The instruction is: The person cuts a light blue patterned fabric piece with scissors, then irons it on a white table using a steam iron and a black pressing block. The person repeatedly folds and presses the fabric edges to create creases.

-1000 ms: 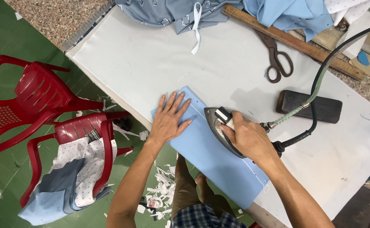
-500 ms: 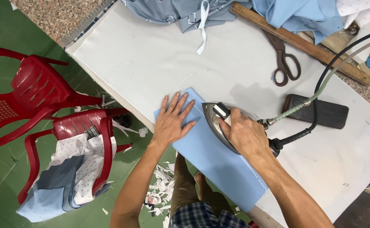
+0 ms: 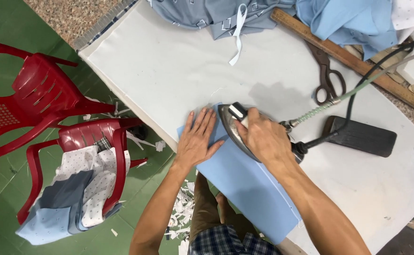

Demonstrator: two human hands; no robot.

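The right hand (image 3: 262, 138) has a clenched grip on the handle of an iron (image 3: 237, 130) resting on a long blue cloth strip (image 3: 245, 182) at the table (image 3: 169, 71) edge, while the left hand (image 3: 198, 139), flat and released, presses the strip just beside the iron's tip.

iron (image 3: 237, 130) slid up the blue fabric strip (image 3: 245, 182), beside left hand (image 3: 196, 140)

Rusty scissors (image 3: 329, 74) lie beside a wooden ruler (image 3: 346, 57); red plastic chairs (image 3: 42, 106) hold folded cloth (image 3: 77, 198).
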